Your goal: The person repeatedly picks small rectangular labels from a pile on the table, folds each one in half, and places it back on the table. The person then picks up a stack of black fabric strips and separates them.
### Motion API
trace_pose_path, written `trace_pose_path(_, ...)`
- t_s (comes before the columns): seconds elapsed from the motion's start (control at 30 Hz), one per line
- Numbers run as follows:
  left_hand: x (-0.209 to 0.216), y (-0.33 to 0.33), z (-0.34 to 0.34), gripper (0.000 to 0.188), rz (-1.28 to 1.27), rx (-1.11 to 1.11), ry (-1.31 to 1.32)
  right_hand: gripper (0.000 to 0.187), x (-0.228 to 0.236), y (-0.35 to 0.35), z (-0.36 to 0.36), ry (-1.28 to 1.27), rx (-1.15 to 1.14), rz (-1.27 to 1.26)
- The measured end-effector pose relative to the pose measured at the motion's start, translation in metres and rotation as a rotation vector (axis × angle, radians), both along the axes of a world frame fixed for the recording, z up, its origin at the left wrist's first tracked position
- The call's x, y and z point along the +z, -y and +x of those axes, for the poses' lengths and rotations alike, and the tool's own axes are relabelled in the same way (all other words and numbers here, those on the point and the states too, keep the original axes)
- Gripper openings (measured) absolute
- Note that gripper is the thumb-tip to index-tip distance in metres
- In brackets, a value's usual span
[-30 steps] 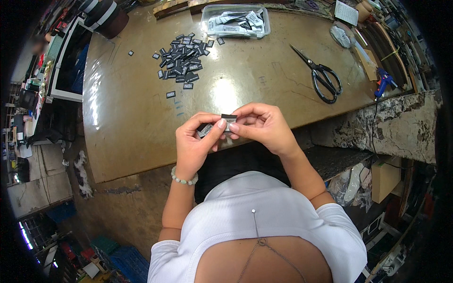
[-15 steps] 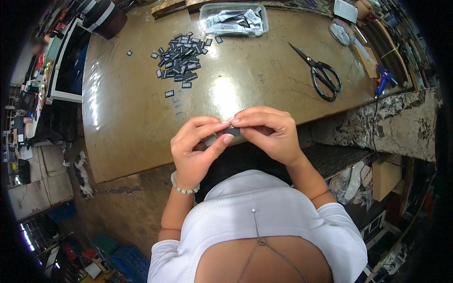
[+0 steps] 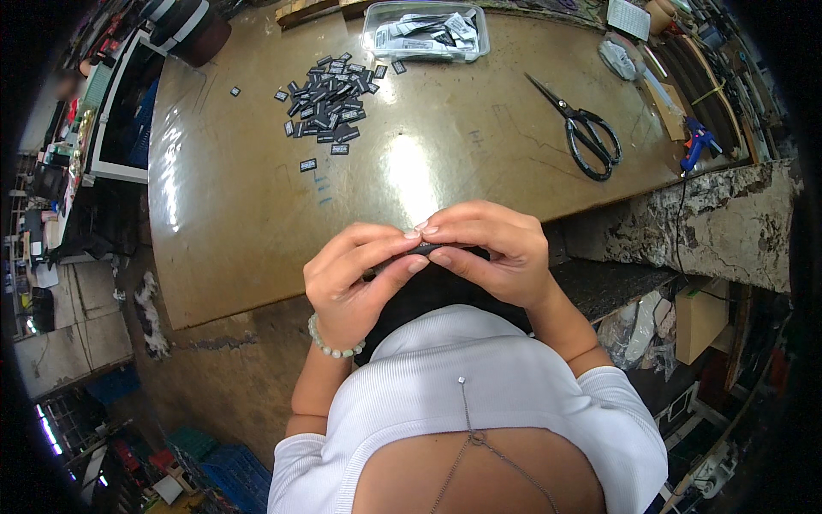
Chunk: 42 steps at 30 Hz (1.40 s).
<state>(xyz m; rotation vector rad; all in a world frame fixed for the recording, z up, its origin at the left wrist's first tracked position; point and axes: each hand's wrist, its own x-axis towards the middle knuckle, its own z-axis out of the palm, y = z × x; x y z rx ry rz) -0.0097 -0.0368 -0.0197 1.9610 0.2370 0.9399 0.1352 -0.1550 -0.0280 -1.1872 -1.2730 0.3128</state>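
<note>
Before my chest, over the table's near edge, both hands meet fingertip to fingertip. My left hand [image 3: 353, 267] and my right hand [image 3: 501, 250] pinch a small black label [image 3: 423, 249] between thumbs and forefingers. Most of it is covered by the fingers, and only a dark, narrow edge shows. Farther off on the table lies a loose pile of small black labels [image 3: 328, 96] with white print, a few of them scattered apart. Behind the pile, a clear plastic box [image 3: 426, 56] contains longer black and white label strips [image 3: 428, 32].
Black-handled scissors [image 3: 591, 141] lie on the right of the brown table [image 3: 248, 223]. A blue glue gun [image 3: 700, 144] with a cord sits at the right edge, near a crumpled plastic bag [image 3: 618, 58]. A dark round container [image 3: 193, 34] stands at the far left.
The black label has tilted between my fingers, so its flat face and the pale piece beside it no longer show. My hands have shifted slightly, staying together.
</note>
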Motion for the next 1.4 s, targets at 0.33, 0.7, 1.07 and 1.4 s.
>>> trace_pose_path(0.33, 0.009, 0.008, -0.002, 0.022, 0.095, 0.056, -0.018, 0.019, 0.0, 0.0, -0.002, 0.032, -0.02, 0.014)
trace_pose_path(0.7, -0.038, -0.008, 0.022, 0.02, -0.523, 0.212, -0.501, 0.016, -0.03, -0.02, -0.005, -0.625, 0.013, -0.555)
trace_pose_path(1.07, -0.027, -0.012, 0.011, 0.018, -0.87, 0.041, -0.373, 0.015, -0.039, -0.007, 0.007, -0.357, 0.09, -0.322)
trace_pose_path(1.4, -0.019, -0.002, 0.011, 0.022, -0.551, 0.047, -0.281, 0.015, -0.034, -0.007, 0.006, -0.775, 0.129, -0.245)
